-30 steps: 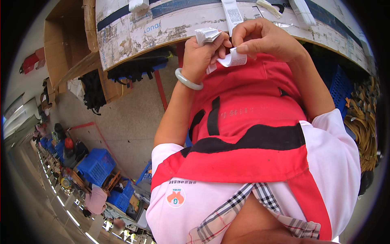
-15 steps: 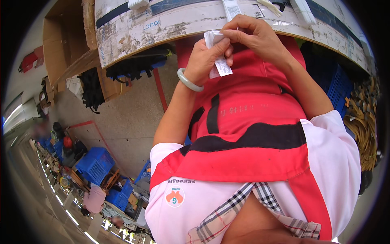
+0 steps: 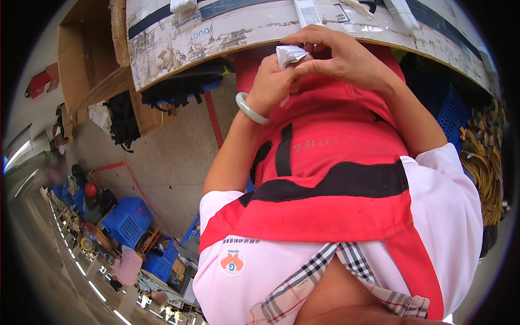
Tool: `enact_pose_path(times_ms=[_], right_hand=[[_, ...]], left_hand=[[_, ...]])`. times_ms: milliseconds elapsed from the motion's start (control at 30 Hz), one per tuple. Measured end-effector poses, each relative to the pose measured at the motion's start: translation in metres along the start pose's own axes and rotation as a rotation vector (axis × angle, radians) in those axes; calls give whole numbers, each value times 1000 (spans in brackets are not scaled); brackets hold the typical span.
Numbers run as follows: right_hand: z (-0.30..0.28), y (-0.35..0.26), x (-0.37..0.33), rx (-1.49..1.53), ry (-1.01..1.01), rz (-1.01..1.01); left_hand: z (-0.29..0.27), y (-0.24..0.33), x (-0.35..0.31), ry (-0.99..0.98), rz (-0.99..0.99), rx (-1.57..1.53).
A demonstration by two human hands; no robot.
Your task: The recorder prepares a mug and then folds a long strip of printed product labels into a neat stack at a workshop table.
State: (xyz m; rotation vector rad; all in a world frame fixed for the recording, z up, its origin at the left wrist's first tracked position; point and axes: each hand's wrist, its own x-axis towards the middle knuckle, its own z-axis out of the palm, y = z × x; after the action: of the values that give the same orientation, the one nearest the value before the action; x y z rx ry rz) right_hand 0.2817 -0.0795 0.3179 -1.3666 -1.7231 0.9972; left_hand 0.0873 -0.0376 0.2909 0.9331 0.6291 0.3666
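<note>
A small stack of white labels (image 3: 289, 54), its ends fanned out, stands up out of my left hand (image 3: 269, 84). The left fingers and thumb are closed round it, and a bit of white shows beneath them. My right hand (image 3: 346, 59) is curled about the same stack from the right, its forefinger along the far side and its thumb against the near side by my left fingers. Its other fingertips are partly hidden. Just beyond the hands, a strip of printed white labels (image 3: 307, 13) lies on the worn white tabletop (image 3: 238, 40).
White bundles (image 3: 402, 15) and a pale cord-like piece (image 3: 357, 7) lie farther back on the table. An opened cardboard box (image 3: 89, 54) stands at the left. A blue crate (image 3: 449, 116) and brown strips (image 3: 485, 162) are at the right, below the table.
My right hand has gone from pinching the stack's top to curling around its side, lower and nearer. The stack has tilted, and its long printed tail no longer hangs in sight below my left hand.
</note>
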Motion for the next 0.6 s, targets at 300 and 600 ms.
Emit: enact_pose_path(times_ms=[300, 600], right_hand=[[-2, 10, 5, 275, 74, 82], [-34, 60, 53, -475, 446, -152]], left_hand=[[2, -5, 8, -81, 16, 121], [3, -7, 18, 11, 1, 12]])
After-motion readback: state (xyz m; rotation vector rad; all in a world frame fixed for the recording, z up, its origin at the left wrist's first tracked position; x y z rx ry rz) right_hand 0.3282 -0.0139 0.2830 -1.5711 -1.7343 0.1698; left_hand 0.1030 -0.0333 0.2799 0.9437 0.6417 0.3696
